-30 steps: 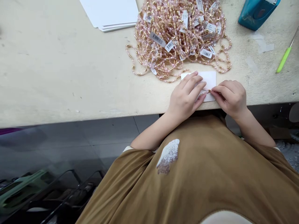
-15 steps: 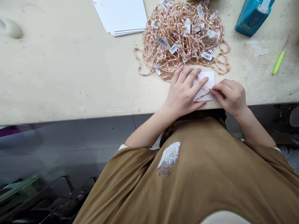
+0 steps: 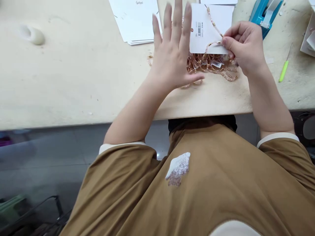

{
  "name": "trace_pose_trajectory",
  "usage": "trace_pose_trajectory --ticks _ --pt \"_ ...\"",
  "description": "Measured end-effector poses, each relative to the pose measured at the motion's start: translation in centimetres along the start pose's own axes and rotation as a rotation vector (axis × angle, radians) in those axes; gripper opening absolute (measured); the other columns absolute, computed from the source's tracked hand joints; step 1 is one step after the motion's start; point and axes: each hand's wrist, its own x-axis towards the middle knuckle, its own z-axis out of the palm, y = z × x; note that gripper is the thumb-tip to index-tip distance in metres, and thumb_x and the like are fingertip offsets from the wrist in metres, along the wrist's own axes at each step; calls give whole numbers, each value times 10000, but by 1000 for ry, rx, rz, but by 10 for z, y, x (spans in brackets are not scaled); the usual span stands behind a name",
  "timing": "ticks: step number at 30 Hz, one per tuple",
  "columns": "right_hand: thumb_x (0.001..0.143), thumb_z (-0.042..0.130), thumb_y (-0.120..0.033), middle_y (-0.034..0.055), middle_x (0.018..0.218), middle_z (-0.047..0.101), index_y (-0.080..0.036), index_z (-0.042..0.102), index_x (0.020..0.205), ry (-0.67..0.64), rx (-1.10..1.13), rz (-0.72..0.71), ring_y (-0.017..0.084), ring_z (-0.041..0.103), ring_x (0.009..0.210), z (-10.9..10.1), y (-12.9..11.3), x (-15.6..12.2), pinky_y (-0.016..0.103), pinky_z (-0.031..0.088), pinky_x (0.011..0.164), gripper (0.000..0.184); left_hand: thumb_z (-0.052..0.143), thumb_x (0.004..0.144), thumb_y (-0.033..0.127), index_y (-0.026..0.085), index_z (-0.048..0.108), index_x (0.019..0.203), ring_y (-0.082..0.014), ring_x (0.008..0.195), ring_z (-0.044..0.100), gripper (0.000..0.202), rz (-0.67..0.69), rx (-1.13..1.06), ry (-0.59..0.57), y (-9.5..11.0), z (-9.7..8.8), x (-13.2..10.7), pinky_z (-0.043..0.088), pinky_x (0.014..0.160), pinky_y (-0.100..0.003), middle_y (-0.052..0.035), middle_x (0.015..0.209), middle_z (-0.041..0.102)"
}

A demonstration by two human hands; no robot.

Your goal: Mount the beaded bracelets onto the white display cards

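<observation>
My right hand (image 3: pixel 242 46) pinches a strand of pink and gold beads (image 3: pixel 214 26) at the lower edge of a white card (image 3: pixel 209 29), which bears a barcode and hangs above the bead heap. My left hand (image 3: pixel 173 49) is raised beside the card with its fingers spread, touching nothing and holding nothing. Below both hands lies a heap of tagged beaded strands (image 3: pixel 209 64), largely hidden by the card and hands.
A stack of white cards (image 3: pixel 134 19) lies on the pale worktable (image 3: pixel 73 82) at the far side. A blue dispenser (image 3: pixel 264 13) stands at the upper right, near a green-handled hook (image 3: pixel 284 67) and a white box (image 3: pixel 308 36).
The card has risen from the table to above the bead heap, with the strand pinched in my right hand. My left hand has left the card and spread open. The view has shifted.
</observation>
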Motion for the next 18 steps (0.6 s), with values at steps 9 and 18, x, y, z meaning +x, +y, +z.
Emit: trace_pose_trajectory --ticks 9,18 --pt "484 948 -653 -28 614 617 -233 667 693 75 46 -31 64 426 421 -21 -25 -18 310 262 406 547 691 724 790 355 132 1608 -276 1623 -34 1133 -71 -174 -71 -57 49 23 -35 1401 -624 75 1741 98" --pt "737 847 -395 -17 622 596 -197 638 802 -179 -46 226 66 438 445 -7 7 -68 251 323 374 295 556 732 883 415 136 1595 -286 1594 -176 1068 117 -87 -1 -63 61 11 -180 1345 -653 221 1727 26"
